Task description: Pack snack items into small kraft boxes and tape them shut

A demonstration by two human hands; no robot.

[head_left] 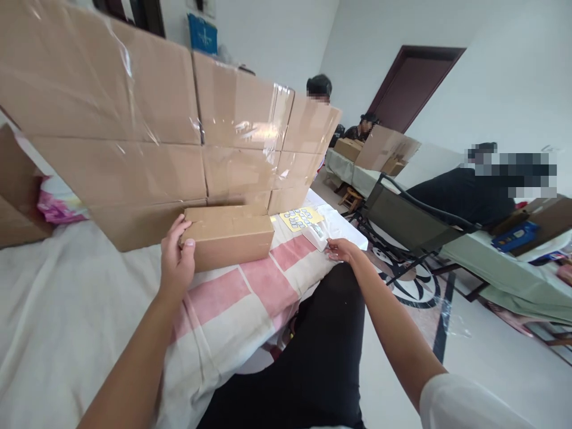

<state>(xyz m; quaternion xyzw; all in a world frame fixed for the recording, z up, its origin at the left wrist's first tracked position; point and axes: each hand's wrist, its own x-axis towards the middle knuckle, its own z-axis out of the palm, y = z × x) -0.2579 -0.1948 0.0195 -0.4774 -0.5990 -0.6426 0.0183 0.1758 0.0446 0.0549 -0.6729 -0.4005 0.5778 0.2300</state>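
A long brown cardboard box (227,243) lies on the cloth-covered table. My left hand (176,253) is closed around its left end, with the thumb on the near side and the fingers behind. Farther right, at the table's edge, my right hand (342,250) has its fingertips bent in at the near end of a white wedge-shaped tape dispenser (316,236). What those fingertips pinch, if anything, is too small to make out. Just behind the dispenser is a yellow sheet (298,219) with rows of small printed shapes.
A wall of stacked, taped cardboard boxes (156,119) rises right behind the held box. A pink-and-white bundle (62,199) lies at the left. To the right are a folding chair (397,220), a green-covered table (500,268) and several people seated at other tables.
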